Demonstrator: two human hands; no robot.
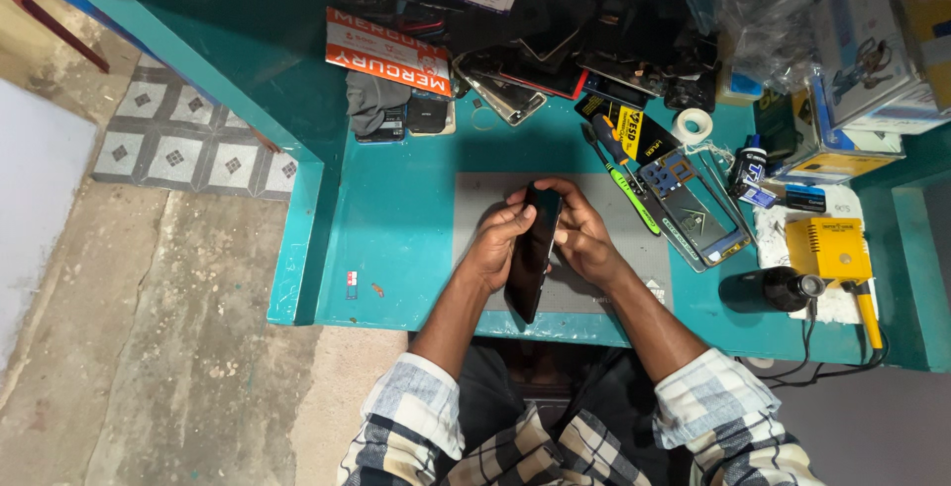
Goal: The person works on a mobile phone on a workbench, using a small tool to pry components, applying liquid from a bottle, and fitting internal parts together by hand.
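Observation:
A black smartphone [531,258] is held upright on its edge between both hands, above a grey work mat [474,199] on a teal workbench [396,218]. My left hand [497,240] wraps its left side, with the fingers curled over the top end. My right hand [582,233] grips the right side, fingertips at the phone's upper edge. Both sleeves are plaid.
Screwdrivers [622,174], a phone frame [703,220], a roll of white tape [692,125] and a yellow heat tool [837,253] lie right of the mat. Phone parts, boxes [388,50] and bags crowd the back. The bench's left edge drops to a concrete floor [178,327].

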